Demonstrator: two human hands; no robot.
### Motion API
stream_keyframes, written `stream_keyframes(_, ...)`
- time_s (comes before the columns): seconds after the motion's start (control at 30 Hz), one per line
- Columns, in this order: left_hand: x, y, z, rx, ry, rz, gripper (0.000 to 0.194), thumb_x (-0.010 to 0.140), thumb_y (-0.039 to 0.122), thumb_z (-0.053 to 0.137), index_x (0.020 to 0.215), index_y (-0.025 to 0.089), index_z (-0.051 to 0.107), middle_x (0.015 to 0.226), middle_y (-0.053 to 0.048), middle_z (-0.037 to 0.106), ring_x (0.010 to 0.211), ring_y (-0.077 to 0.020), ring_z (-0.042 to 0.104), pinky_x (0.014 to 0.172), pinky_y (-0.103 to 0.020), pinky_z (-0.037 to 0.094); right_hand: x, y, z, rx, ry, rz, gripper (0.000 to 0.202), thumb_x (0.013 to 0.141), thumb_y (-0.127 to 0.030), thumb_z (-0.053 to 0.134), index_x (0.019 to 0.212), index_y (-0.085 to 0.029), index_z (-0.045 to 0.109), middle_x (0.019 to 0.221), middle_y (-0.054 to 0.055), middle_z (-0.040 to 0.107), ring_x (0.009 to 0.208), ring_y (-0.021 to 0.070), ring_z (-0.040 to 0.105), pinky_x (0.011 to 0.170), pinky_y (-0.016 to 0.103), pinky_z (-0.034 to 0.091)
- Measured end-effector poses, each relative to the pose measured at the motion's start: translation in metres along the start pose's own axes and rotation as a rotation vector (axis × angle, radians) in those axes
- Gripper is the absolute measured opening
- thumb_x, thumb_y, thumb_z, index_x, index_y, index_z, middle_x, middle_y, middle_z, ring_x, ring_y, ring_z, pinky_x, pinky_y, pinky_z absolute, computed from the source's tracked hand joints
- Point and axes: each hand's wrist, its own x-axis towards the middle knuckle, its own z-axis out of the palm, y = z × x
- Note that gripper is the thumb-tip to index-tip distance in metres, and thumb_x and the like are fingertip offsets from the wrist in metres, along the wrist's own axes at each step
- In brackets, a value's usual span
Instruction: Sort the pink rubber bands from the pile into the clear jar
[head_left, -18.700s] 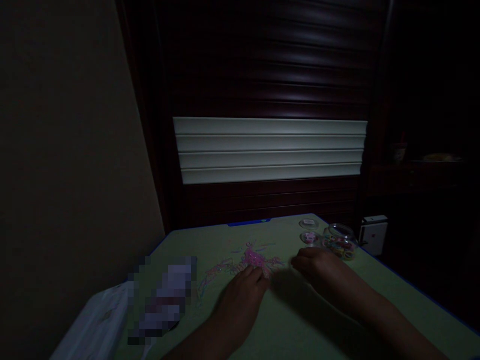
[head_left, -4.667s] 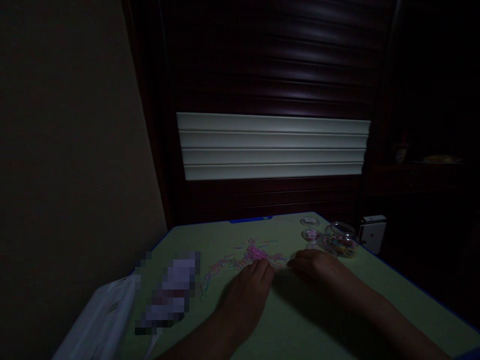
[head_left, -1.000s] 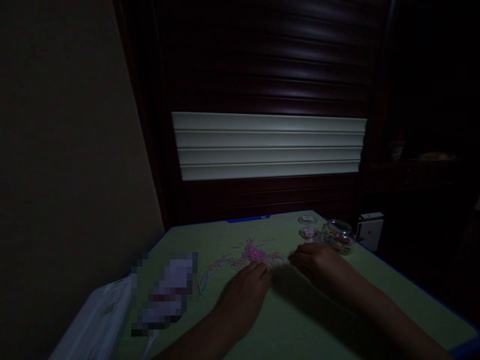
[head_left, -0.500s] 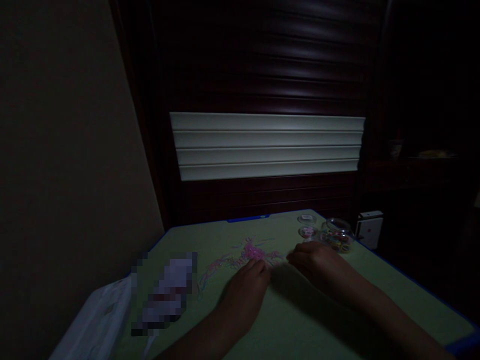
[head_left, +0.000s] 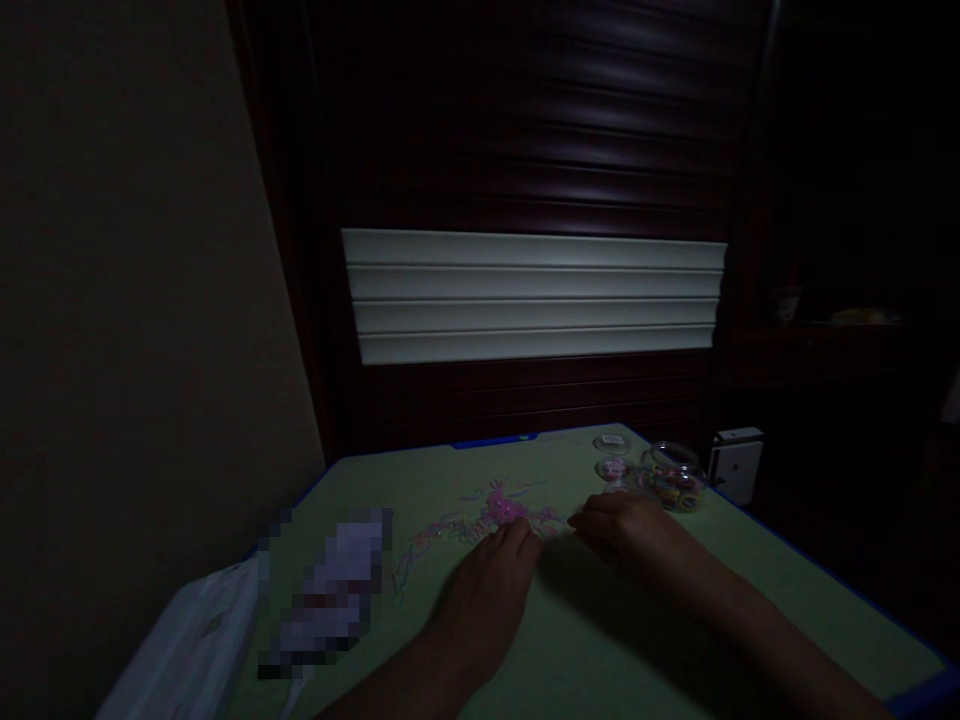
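The whole back of the scene is filled by a dark slatted panel point(head_left: 540, 130), flanked on the left by a plain wall point(head_left: 135, 300), all sunk in dim light. Below, the green bench point(head_left: 637, 660) is spread wide, trimmed in blue along its rim. A white ribbed strip point(head_left: 536, 300) is set across the panel. At the near left, a white box point(head_left: 180, 640) is seen, cut off by the lower edge, and beside it a pixelated item point(head_left: 330, 590) is laid on the bench.

Now to the hands! The left hand point(head_left: 499, 560) is lowered right at the near side of the pile, its grip drawn together, fingers bunched; whether anything is clamped there cannot be made out. The right hand point(head_left: 619, 525) is held just across a small gap, its fingertips gathered together too, and again what is pinched, if anything, cannot be told in this gloom.

The pile of pink loops point(head_left: 506, 508) is heaped mid-bench, just beyond the left fingers, with a tail of pastel loops point(head_left: 416, 550) strewn out to the left. Beyond the right hand, a clear jar point(head_left: 673, 480) is filled partway with coloured rings. Smaller yet, a round lid point(head_left: 612, 442) and a little round tub with pink contents point(head_left: 615, 469) are lined up near the jar.
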Motion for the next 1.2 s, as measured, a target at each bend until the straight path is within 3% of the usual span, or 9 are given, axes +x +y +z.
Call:
stream_keyframes(0.2,0.0,0.003,-0.003,0.067,0.043,0.057,0.028,0.086,-0.002,0.039,0.103,0.016,0.051,0.102,-0.005,0.054,0.093,-0.0208,0.053,0.083,-0.038,0.049,-0.001,-0.001,0.003,0.068,0.015,-0.026,0.022,0.085,-0.01,0.052,0.097,-0.018,0.068,0.085,0.005,0.066,0.075,0.0144,0.061,0.065,0.022,0.04)
stream_keyframes(0.77,-0.001,0.003,-0.002,0.025,0.076,0.117,0.023,0.087,0.0,0.041,0.1,0.017,0.049,0.096,-0.003,0.053,0.088,-0.0203,0.053,0.078,-0.037,0.05,0.0,-0.003,0.008,-0.008,0.022,-0.093,0.016,0.083,-0.006,0.053,0.076,-0.017,0.062,0.072,0.001,0.059,0.063,0.0116,0.052,0.056,0.022,0.032)
stream_keyframes(1.07,0.0,0.004,-0.002,0.074,0.088,0.119,0.022,0.087,0.001,0.04,0.099,0.016,0.051,0.095,-0.004,0.055,0.087,-0.0206,0.054,0.08,-0.039,0.05,0.002,-0.004,0.012,-0.038,0.021,-0.062,0.021,0.078,-0.001,0.048,0.079,-0.017,0.061,0.075,0.002,0.06,0.064,0.0116,0.052,0.057,0.022,0.031)
stream_keyframes(1.2,0.001,0.003,-0.004,0.077,0.057,0.085,0.027,0.084,-0.001,0.04,0.102,0.015,0.053,0.099,-0.006,0.056,0.091,-0.0212,0.056,0.083,-0.039,0.05,-0.001,0.006,0.002,-0.12,0.046,-0.011,0.021,0.079,-0.002,0.048,0.081,-0.018,0.062,0.077,0.003,0.061,0.068,0.0136,0.054,0.061,0.024,0.033)
